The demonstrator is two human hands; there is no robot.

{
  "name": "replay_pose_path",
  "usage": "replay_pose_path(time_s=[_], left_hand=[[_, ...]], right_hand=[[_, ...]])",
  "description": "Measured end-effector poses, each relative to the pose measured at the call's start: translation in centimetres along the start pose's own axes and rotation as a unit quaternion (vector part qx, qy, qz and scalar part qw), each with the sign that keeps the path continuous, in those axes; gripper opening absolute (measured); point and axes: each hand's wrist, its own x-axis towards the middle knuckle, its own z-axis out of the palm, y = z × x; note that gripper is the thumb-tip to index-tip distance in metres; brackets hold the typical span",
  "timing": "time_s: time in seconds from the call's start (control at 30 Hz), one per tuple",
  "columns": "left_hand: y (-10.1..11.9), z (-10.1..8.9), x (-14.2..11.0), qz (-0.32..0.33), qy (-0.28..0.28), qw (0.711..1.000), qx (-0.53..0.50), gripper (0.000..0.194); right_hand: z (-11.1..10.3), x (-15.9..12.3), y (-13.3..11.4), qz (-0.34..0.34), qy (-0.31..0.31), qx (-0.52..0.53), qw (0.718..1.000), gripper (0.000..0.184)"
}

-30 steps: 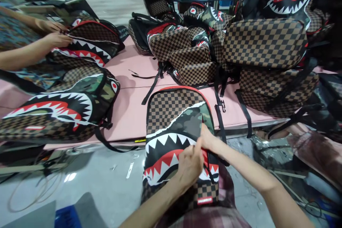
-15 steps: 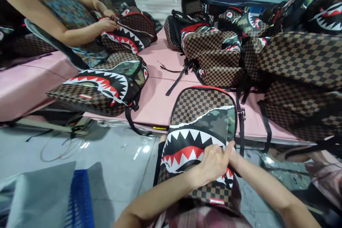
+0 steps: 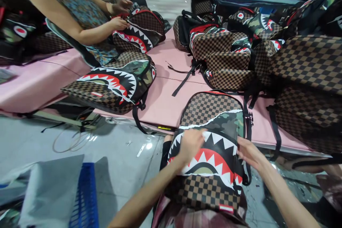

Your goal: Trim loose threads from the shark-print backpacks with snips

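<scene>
A brown-and-black checkered backpack (image 3: 211, 188) with a printed shark mouth and a camouflage patch lies on my lap, its top leaning on the pink table edge. Over the left part of the shark teeth is my left hand (image 3: 191, 145), smeared by motion, so its finger closure is unclear. My right hand (image 3: 249, 152) grips the backpack's right edge, beside a dark vertical seam in the print; its fingertips are partly hidden there.
On the pink table (image 3: 165, 96) another shark-print backpack (image 3: 114, 82) lies at left. Behind it, a co-worker's hands (image 3: 120, 17) handle a backpack (image 3: 141, 30). Checkered bags (image 3: 227, 50) pile up at right, with a large one (image 3: 310, 60) nearer. A blue plastic crate (image 3: 85, 196) stands on the floor.
My left hand has moved left across the backpack, away from my right hand. My right hand has shifted slightly to the backpack's right edge. One hand of the co-worker has lifted off their bag.
</scene>
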Motion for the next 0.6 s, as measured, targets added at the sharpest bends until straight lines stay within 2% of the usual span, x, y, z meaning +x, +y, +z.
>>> replay_pose_path(time_s=[0.03, 0.07, 0.13, 0.2, 0.3, 0.4, 0.53, 0.6], left_hand=[[-2.2, -1.0, 0.6, -0.081, 0.072, 0.994, 0.003, 0.024], [-4.3, -1.9, 1.3, -0.150, 0.115, 0.982, -0.004, 0.022], [-7.5, -3.2, 2.7, -0.213, 0.138, 0.967, -0.022, 0.021], [-9.3, -3.6, 3.8, -0.215, 0.105, 0.969, -0.062, 0.025], [-10.0, -3.1, 4.3, -0.211, 0.034, 0.967, -0.140, 0.033], [-10.5, -2.4, 3.8, -0.226, 0.020, 0.959, -0.168, 0.034], [-10.9, -1.8, 3.7, -0.282, 0.046, 0.952, -0.107, 0.035], [-10.2, -1.7, 4.0, -0.266, 0.043, 0.963, -0.026, 0.035]], right_hand=[[-1.5, -0.3, -0.2, 0.015, 0.012, 0.022, 1.000, 0.027], [-2.9, -0.6, -0.3, 0.021, 0.034, 0.035, 0.999, 0.029], [-5.5, -0.6, -0.1, 0.003, 0.101, 0.031, 0.994, 0.033], [-7.2, 0.0, 0.3, -0.023, 0.150, 0.002, 0.988, 0.035], [-8.7, 1.9, 0.9, -0.064, 0.188, -0.084, 0.976, 0.037], [-10.5, 4.4, 0.7, -0.084, 0.262, -0.212, 0.938, 0.038], [-14.1, 8.4, -0.7, -0.077, 0.359, -0.294, 0.883, 0.031], [-15.4, 10.4, -1.5, -0.070, 0.379, -0.341, 0.857, 0.026]])
